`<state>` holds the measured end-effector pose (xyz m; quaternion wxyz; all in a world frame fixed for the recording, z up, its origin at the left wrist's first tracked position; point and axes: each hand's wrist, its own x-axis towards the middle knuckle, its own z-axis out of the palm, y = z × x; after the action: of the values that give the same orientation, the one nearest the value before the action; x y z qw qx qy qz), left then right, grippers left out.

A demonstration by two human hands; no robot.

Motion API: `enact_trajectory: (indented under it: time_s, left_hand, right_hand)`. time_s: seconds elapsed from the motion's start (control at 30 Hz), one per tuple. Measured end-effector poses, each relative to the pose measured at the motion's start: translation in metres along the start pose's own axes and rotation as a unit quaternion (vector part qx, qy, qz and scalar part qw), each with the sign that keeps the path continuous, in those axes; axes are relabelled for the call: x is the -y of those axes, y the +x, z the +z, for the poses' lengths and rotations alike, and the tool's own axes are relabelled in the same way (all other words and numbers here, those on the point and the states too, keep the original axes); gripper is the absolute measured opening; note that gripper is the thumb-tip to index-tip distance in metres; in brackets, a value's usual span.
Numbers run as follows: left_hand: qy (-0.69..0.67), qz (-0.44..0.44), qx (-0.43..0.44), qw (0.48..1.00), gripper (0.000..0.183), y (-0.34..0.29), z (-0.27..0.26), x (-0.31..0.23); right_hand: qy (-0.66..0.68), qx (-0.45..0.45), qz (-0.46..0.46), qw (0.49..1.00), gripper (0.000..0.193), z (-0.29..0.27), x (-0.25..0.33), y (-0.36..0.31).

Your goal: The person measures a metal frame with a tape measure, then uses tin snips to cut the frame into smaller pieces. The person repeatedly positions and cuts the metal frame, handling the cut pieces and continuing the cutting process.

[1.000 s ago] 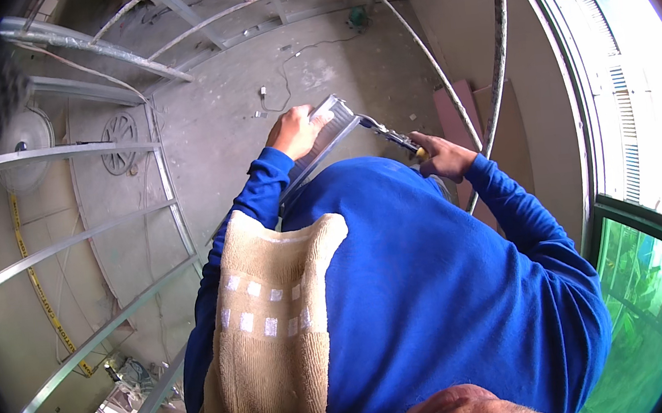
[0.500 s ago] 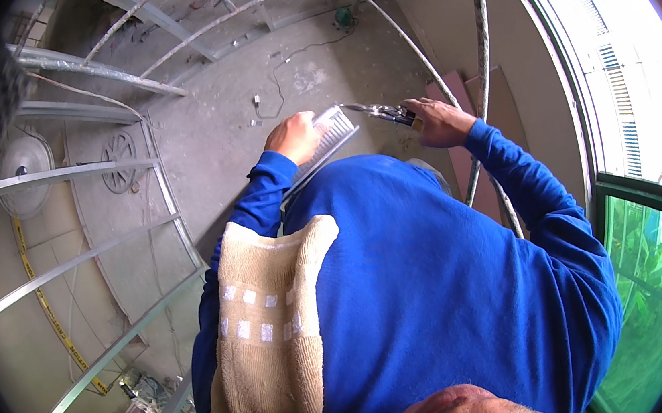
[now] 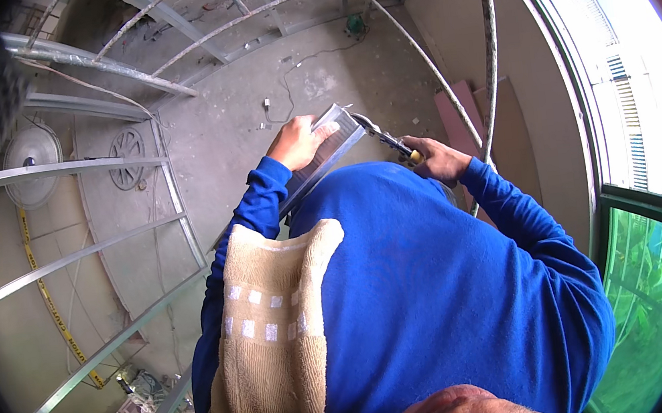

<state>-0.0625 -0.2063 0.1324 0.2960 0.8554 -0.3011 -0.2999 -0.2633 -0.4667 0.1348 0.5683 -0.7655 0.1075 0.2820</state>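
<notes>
My left hand [image 3: 297, 142] is closed round a light-gauge metal channel [image 3: 329, 161], its fingers over one side and the thumb along the inner face. The channel slants from my left forearm up to its cut end, just in front of my belly. In my right hand [image 3: 443, 162] is a pair of tin snips [image 3: 390, 140] with a yellow-and-black grip. Their jaws lie at the far end of the channel, against its right edge. Whether the blades are closed on the metal is too small to tell.
Metal framing [image 3: 86, 256] runs along the left, with painted bars [image 3: 263, 16] across the far side. A cable [image 3: 286, 90] lies on the concrete floor. Upright poles [image 3: 487, 53] and pinkish boards [image 3: 456, 105] stand right, beside a green-framed window [image 3: 638, 214]. A towel [image 3: 278, 357] hangs over my left shoulder.
The snips have turned, their handles swinging down and nearer to me. My right hand has come lower and slightly left. The channel has rolled in my left hand, with its thumb now showing.
</notes>
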Motion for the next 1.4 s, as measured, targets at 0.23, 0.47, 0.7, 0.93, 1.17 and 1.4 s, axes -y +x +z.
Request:
enact_trajectory:
  time_s: [0.23, 0.47, 0.7, 0.93, 1.17, 1.4]
  left_hand:
    - [0.051, 0.015, -0.026, 0.998, 0.067, 0.0, -0.002, -0.005]
    - [0.049, 0.01, -0.023, 0.998, 0.062, -0.002, 0.001, -0.013]
    - [0.063, 0.006, -0.018, 0.998, 0.057, -0.001, 0.006, -0.021]
    - [0.048, 0.035, -0.009, 0.998, 0.062, 0.006, -0.004, -0.023]
    - [0.012, 0.033, 0.032, 0.999, 0.061, 0.017, -0.015, -0.023]
    - [-0.095, 0.041, 0.114, 0.988, 0.071, 0.022, -0.025, -0.024]
  right_hand:
    - [0.043, -0.014, -0.075, 0.996, 0.05, 0.01, -0.017, 0.008]
    - [0.022, -0.019, -0.055, 0.998, 0.051, 0.012, -0.018, 0.015]
    - [-0.001, -0.04, -0.075, 0.996, 0.05, 0.015, -0.022, 0.023]
    - [0.007, -0.06, -0.088, 0.994, 0.041, 0.021, -0.026, 0.026]
    - [-0.005, -0.122, -0.125, 0.985, 0.032, 0.031, -0.026, 0.032]
    - [-0.045, -0.132, -0.12, 0.983, 0.03, 0.026, -0.025, 0.028]
